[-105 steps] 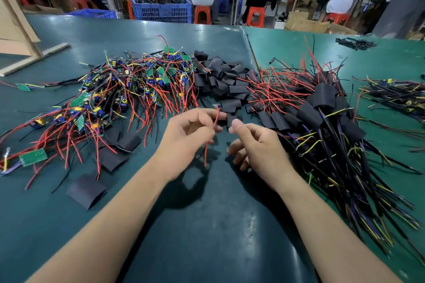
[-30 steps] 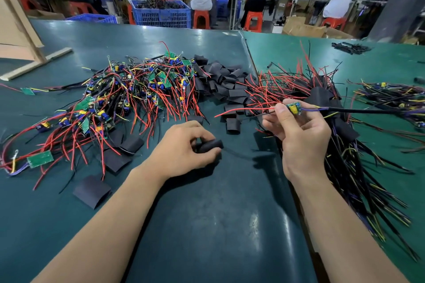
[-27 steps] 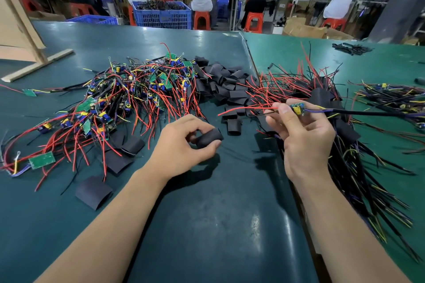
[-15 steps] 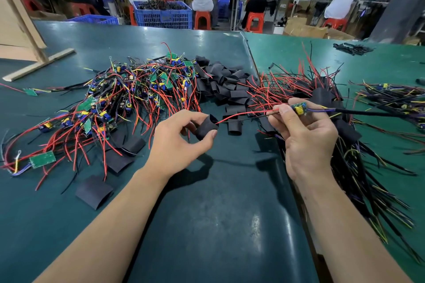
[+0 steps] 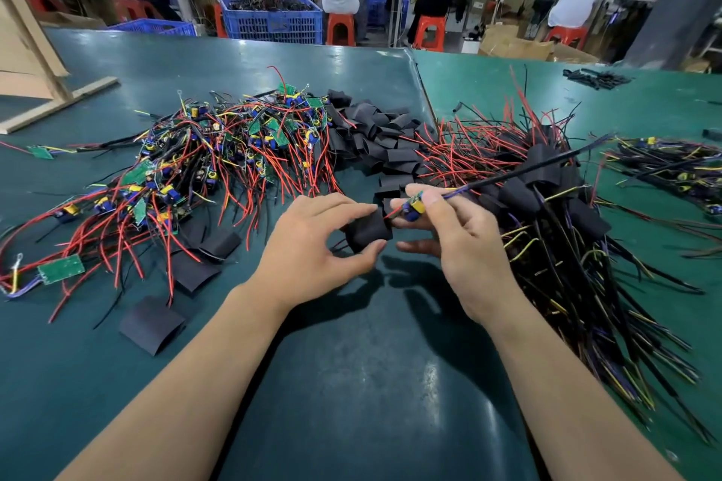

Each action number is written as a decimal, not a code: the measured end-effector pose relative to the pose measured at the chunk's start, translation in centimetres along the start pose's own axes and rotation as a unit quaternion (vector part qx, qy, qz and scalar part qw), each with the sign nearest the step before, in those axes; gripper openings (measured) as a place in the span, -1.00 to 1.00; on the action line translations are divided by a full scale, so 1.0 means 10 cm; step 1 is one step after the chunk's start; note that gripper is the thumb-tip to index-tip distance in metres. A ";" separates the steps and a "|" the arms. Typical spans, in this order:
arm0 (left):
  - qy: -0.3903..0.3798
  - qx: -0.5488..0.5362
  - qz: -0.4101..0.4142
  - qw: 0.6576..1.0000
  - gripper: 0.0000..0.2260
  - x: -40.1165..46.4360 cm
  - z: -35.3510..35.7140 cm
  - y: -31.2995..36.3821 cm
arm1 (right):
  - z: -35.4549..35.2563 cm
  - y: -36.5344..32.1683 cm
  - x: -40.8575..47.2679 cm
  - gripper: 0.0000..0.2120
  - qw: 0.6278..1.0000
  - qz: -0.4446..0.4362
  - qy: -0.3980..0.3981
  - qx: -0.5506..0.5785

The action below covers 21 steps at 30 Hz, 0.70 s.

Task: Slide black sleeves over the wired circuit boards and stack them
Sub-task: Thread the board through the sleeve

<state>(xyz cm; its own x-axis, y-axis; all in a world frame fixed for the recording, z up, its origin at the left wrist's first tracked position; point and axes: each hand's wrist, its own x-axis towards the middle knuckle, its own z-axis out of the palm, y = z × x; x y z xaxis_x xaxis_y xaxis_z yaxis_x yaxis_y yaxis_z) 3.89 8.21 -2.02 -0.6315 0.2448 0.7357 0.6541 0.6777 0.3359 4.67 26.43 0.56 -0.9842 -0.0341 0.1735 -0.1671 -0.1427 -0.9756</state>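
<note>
Left hand (image 5: 312, 242): grasps a black sleeve (image 5: 369, 232) between thumb below and fingers above, held just over the tabletop (image 5: 351, 383) near its middle; the sleeve's open mouth faces right.

Right hand (image 5: 457, 242): pinches a wired board (image 5: 414, 206) between thumb and forefinger, just right of the sleeve. The board's red lead runs down to the sleeve's mouth; whether it has entered cannot be told. Its black and purple leads (image 5: 519, 172) trail up and right over the finished stack.

Bare boards (image 5: 218, 164): a tangled heap of green boards with blue and yellow parts and red and black wires, on the left half of the tabletop, reaching toward the left edge.

Loose sleeves (image 5: 379, 141): a black pile behind the hands, between the bare boards and the finished stack. A few flat sleeves (image 5: 150, 324) lie apart in front of the bare boards, toward the near left.

Finished stack (image 5: 554, 207): sleeved boards lying together on the right, red wires fanned toward the far edge, black and yellow leads toward the near right corner.

Further boards (image 5: 672, 168): a smaller bundle by the right edge.

Wooden frame (image 5: 43, 62): at the far left corner.

Background: seated workers on red stools (image 5: 342, 27), a blue crate (image 5: 273, 19) of parts.
</note>
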 end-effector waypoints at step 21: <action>0.080 0.026 0.001 0.996 -0.74 0.03 0.07 0.17 | 0.09 0.07 -0.01 -0.91 0.988 -0.095 0.101 -0.074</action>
<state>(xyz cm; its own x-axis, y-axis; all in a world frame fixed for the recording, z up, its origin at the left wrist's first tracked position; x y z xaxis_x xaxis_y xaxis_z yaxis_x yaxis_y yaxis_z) 4.56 9.94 -1.67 -0.5529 0.1360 0.8221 0.6310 0.7126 0.3065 4.71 25.49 -0.01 -0.9234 0.1795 0.3394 -0.3415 0.0198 -0.9397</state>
